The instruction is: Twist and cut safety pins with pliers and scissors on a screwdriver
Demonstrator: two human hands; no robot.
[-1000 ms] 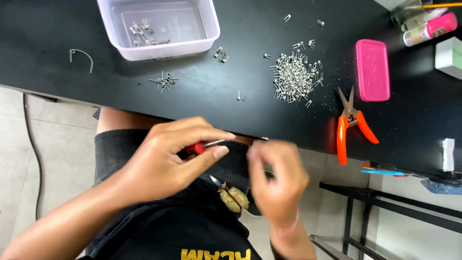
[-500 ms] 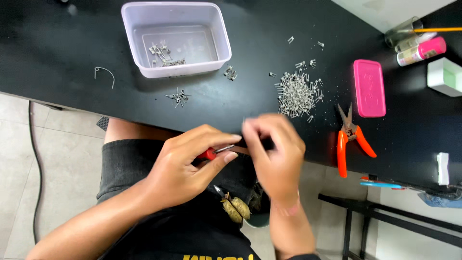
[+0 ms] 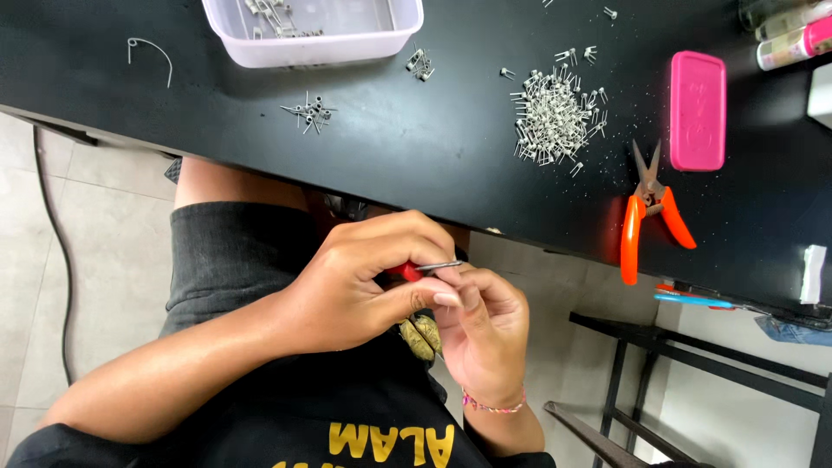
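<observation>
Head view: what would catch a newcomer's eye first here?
Probably the left hand gripping a red-handled tool against the right hand, low in the middle, over the lap. Above, on the black table, sit a heap of small metal pieces, orange-handled cutters and a pink case.

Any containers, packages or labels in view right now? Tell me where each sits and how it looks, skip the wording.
Tub: top centre of table, translucent white, rectangular, small metal parts inside.
Case: right of the metal pile, pink, flat, rounded rectangle.
Bottle: top right corner, lying down, pink label.
No screens or signs.
</observation>
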